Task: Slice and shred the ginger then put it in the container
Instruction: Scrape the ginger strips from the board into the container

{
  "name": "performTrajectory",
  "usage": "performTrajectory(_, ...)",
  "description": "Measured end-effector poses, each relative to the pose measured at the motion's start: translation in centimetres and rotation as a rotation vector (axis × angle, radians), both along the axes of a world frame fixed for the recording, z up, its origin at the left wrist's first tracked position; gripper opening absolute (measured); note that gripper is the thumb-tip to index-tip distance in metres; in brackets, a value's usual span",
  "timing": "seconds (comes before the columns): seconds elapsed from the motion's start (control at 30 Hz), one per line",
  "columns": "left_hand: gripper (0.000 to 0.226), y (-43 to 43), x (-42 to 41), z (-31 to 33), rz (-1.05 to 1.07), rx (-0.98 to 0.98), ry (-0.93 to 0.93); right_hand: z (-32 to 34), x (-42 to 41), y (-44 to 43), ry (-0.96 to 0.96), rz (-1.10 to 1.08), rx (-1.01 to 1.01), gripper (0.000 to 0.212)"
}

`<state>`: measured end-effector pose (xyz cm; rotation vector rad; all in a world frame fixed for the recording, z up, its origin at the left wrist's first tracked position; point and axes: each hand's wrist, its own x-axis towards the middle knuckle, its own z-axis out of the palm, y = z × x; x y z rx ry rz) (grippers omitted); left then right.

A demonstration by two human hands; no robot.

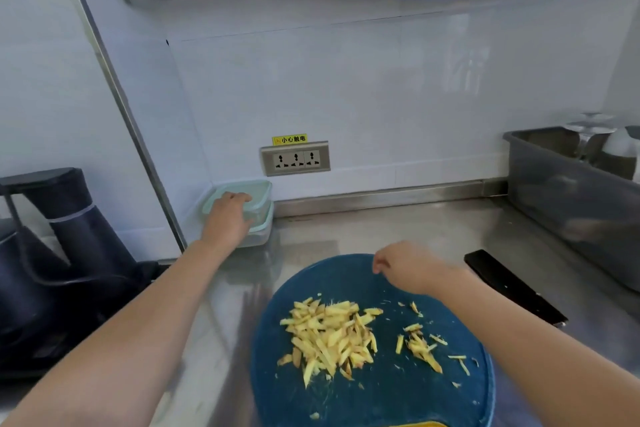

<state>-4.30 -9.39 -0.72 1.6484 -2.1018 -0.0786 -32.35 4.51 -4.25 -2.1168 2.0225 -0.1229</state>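
Ginger: cut into short yellow sticks, which are heaped in one main pile (329, 333) near the middle of the round blue cutting board (349, 395); a smaller scatter (420, 347) is left just to its right.
Container: a pale green box (258, 236) is set in the back corner of the steel counter (381, 229), well apart from the board, with its lid (259, 191) on top, seemingly askew.
Left hand: the left hand (227, 218) is stretched out to the box, and its fingers are laid over the lid and curled on it, as if gripping.
Right hand: the right hand (408, 267) is held above the far edge of the board, its fingers loosely bent; nothing is seen in it.
Knife: a dark knife (512, 288) is laid on the counter, right of the board, untouched.
Done: slicing and shredding are judged complete, as no whole piece is seen.
Left: the box has to be opened and brought nearer, and the shreds moved into it; none can be seen inside.
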Motion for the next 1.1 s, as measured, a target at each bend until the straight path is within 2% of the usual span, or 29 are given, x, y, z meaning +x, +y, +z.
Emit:
performTrajectory(0.23, 0.018, -3.1, -1.0, -1.0, -0.041, -0.090, 0.078, -1.4, -0.1, -0.9, 0.034, 0.042, -0.052, 0.032)
performTrajectory(0.47, 0.015, -0.7, -2.0, 1.0, -0.183, -0.311, 0.040, -1.0, 0.2, -0.8, 0.056, -0.001, 0.007, 0.031)
performTrajectory(0.53, 0.014, 1.3, -2.2, 2.9, -0.220, -0.300, 0.037, -0.3, 0.0, -0.6, 0.027, -0.022, 0.035, 0.031)
performTrajectory(0.6, 0.012, 4.0, -1.9, 4.7, -0.246, -0.203, 0.025, 0.2, 0.2, 0.0, -0.005, -0.054, 0.017, 0.030)
performTrajectory(0.73, 0.012, 11.0, 0.4, 6.6, -0.342, -0.037, -0.168, 0.7, 2.9, 2.4, -0.157, -0.108, -0.149, 0.023)
performTrajectory(0.87, 0.013, 17.7, 3.5, 6.2, -0.385, 0.023, -0.362, 2.3, 7.9, 6.3, -0.541, -0.036, -0.249, 0.014)
performTrajectory(1.0, 0.017, 22.0, 6.8, 4.5, -0.427, 0.036, -0.382, 2.8, 12.9, 9.8, -0.624, 0.142, -0.129, 0.058)
performTrajectory(1.1, 0.017, 24.1, 8.6, 2.3, -0.448, 0.060, -0.288, 1.4, 16.4, 11.8, -0.673, 0.236, -0.065, 0.082)
